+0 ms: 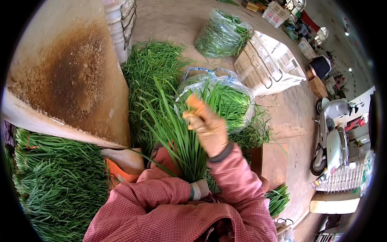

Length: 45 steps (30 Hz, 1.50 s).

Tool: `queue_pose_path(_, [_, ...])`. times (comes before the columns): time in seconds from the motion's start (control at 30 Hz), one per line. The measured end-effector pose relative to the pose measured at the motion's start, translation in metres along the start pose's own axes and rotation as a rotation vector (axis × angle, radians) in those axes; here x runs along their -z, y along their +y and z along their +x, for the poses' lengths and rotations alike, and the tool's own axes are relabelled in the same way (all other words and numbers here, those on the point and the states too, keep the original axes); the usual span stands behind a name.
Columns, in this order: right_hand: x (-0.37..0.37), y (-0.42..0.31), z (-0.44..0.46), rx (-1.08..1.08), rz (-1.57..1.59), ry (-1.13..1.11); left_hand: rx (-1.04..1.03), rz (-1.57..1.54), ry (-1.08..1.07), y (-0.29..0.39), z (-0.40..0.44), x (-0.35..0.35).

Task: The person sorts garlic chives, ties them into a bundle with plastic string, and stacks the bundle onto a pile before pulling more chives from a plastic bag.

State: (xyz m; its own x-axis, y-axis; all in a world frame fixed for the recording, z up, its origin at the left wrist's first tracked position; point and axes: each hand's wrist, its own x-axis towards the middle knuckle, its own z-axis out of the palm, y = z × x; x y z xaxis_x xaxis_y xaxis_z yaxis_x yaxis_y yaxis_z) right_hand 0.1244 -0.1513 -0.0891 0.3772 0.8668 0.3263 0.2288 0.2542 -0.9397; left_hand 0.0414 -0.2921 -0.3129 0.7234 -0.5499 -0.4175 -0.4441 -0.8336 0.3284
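Observation:
My left hand (198, 189), in a pale glove, is closed round the base of a bunch of garlic chives (181, 149). The long flat leaves fan upward and away from me. My right hand (209, 131), in a stained glove with orange fingertips, is raised to the right of the leaves. Its fingers are curled together, and anything in them is hidden. Beyond it, more garlic chives (229, 105) lie in an open clear plastic bag (250, 111). A loose heap of green leaves (155, 64) spreads over the floor ahead.
To my left, cut chives (60, 181) are piled by a rust-stained panel (76, 68). White buckets (119, 28) stand beyond it. A filled plastic bag (221, 36) and a white crate (262, 62) are ahead right. A scooter (332, 133) is parked at far right.

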Motion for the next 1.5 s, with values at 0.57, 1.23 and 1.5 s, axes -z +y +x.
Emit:
queue_pose_path(0.57, [0.069, 0.009, 0.044, 0.284, -1.132, -0.202, -0.020, 0.092, -0.100, 0.006, -0.058, 0.072])
queue_pose_path(1.23, [-0.022, -0.027, 0.180, -0.362, -0.848, -0.521, -0.153, -0.115, -0.035, 0.009, 0.025, 0.042])
queue_pose_path(1.5, [0.022, 0.056, 0.158, -0.260, -0.733, -0.303, -0.166, -0.105, -0.026, 0.014, 0.023, 0.047])
